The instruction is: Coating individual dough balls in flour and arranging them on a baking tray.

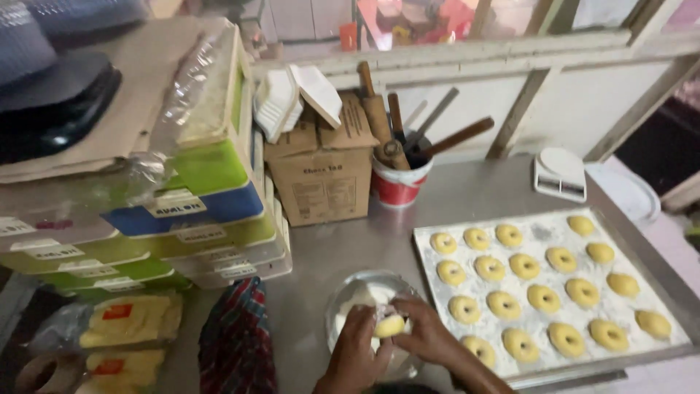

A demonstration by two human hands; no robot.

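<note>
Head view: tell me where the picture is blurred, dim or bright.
Head view: soft all over, dough rings on the floured tray lack crisp edges; left hand and right hand on a dough piece are smeared; left corner by the dark cap is dim; the steel table shows a dull sheen; the window top is brightest.

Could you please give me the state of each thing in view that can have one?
Dough piece: held between both hands over the bowl.
Left hand: closed on the dough piece.
Right hand: closed on the dough piece.
Bowl: floured inside.
Tray: floured, mostly filled with dented dough rounds.
Brown carton: flaps open.
Red cup: upright, stuffed with rolling pins.
Kitchen scale: nothing on it.
</note>
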